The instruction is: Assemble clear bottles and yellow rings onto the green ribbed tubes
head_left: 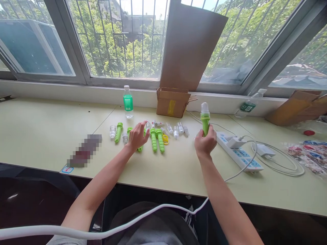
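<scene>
My right hand (pixel 206 141) is wrapped round a green handle with a clear dome cap (pixel 204 119), held upright above the table. Over the middle of the table, my left hand (pixel 137 136) has its thumb and index finger apart, close to a clear plastic piece (pixel 148 125). It partly hides some green handles beneath it. To its right lie two green ribbed handles (pixel 156 140) side by side, with yellow rings (pixel 165 139) beside them. Several clear caps (pixel 176 132) are scattered behind. On the left lie another green handle (pixel 119 132) and a clear cap (pixel 112 131).
A water bottle (pixel 128 102) and a cardboard box (pixel 171 102) stand at the back. A power strip (pixel 238 153) with white cables lies right of my right hand. Another bottle (pixel 249 105) leans by the window. A white cable (pixel 127 223) crosses my lap. A pixelated item (pixel 85 151) lies left.
</scene>
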Demonstrator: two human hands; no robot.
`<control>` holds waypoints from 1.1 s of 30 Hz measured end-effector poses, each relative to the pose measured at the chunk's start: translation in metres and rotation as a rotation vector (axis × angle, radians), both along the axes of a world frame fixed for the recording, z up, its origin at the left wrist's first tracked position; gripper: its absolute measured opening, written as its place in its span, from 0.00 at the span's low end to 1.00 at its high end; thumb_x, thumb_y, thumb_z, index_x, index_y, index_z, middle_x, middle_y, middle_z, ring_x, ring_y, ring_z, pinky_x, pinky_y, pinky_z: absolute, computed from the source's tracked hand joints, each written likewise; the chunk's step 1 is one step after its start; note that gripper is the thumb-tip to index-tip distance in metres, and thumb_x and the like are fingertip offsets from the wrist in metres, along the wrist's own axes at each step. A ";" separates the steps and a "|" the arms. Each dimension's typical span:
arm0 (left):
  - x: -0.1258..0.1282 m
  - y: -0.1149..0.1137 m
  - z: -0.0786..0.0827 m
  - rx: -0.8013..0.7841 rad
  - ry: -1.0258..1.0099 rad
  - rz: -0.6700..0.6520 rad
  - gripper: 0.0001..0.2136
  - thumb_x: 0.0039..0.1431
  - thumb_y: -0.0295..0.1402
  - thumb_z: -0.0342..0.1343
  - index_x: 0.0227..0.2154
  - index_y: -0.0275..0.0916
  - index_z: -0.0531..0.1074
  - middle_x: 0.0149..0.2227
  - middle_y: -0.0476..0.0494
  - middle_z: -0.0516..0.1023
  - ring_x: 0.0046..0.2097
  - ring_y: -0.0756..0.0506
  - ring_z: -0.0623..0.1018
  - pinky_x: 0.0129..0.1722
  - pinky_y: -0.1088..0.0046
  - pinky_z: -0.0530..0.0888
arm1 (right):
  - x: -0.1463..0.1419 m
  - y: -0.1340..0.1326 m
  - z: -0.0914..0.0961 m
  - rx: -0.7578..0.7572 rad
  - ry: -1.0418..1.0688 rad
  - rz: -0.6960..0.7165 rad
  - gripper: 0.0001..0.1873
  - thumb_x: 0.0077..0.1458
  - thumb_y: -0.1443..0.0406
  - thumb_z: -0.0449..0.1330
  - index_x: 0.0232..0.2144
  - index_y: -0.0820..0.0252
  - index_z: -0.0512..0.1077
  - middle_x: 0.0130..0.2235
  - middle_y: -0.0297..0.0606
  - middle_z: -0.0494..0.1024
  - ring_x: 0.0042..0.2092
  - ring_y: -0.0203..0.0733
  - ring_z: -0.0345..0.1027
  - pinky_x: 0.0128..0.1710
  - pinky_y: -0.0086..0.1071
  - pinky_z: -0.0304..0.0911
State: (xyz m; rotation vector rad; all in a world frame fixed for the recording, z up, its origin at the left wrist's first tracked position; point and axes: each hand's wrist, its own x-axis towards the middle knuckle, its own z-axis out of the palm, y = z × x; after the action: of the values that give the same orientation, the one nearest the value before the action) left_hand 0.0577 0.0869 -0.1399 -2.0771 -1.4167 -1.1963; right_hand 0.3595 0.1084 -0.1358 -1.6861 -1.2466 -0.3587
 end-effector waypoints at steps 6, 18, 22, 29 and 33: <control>0.000 0.001 -0.001 -0.029 0.010 0.004 0.18 0.62 0.37 0.46 0.53 0.37 0.58 0.41 0.40 0.74 0.41 0.45 0.76 0.29 0.73 0.68 | 0.025 0.007 -0.002 -0.062 0.130 -0.133 0.32 0.48 0.70 0.52 0.57 0.70 0.60 0.45 0.57 0.70 0.47 0.58 0.65 0.44 0.44 0.59; -0.001 0.001 0.000 -0.070 0.003 0.013 0.18 0.62 0.37 0.46 0.53 0.38 0.58 0.40 0.40 0.74 0.39 0.45 0.76 0.28 0.73 0.68 | 0.043 0.012 -0.015 -0.474 0.108 -0.135 0.25 0.45 0.70 0.55 0.48 0.64 0.68 0.37 0.48 0.72 0.40 0.51 0.67 0.38 0.38 0.59; 0.000 0.001 0.000 -0.087 0.025 0.023 0.18 0.62 0.37 0.46 0.53 0.38 0.58 0.40 0.39 0.74 0.39 0.44 0.76 0.28 0.72 0.68 | 0.043 0.015 -0.018 -0.546 0.055 -0.103 0.24 0.44 0.70 0.55 0.47 0.64 0.70 0.36 0.47 0.73 0.40 0.51 0.68 0.37 0.37 0.60; 0.002 0.000 0.001 -0.128 0.060 0.036 0.18 0.61 0.37 0.46 0.53 0.37 0.58 0.39 0.39 0.73 0.40 0.43 0.75 0.27 0.72 0.68 | 0.039 0.016 -0.026 -0.520 -0.003 -0.022 0.23 0.45 0.69 0.55 0.47 0.65 0.72 0.36 0.51 0.75 0.39 0.53 0.68 0.34 0.38 0.59; 0.002 0.001 0.000 -0.148 0.071 0.048 0.19 0.61 0.37 0.46 0.53 0.38 0.58 0.40 0.39 0.73 0.41 0.42 0.75 0.27 0.72 0.68 | 0.034 0.015 -0.027 -0.526 -0.021 0.023 0.23 0.46 0.69 0.54 0.47 0.69 0.72 0.35 0.54 0.76 0.39 0.53 0.68 0.34 0.38 0.58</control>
State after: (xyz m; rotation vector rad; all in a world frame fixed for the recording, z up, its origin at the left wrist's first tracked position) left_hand 0.0593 0.0875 -0.1398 -2.1475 -1.5551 -1.0166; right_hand 0.3936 0.1229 -0.1632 -2.1072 -1.4599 -0.0289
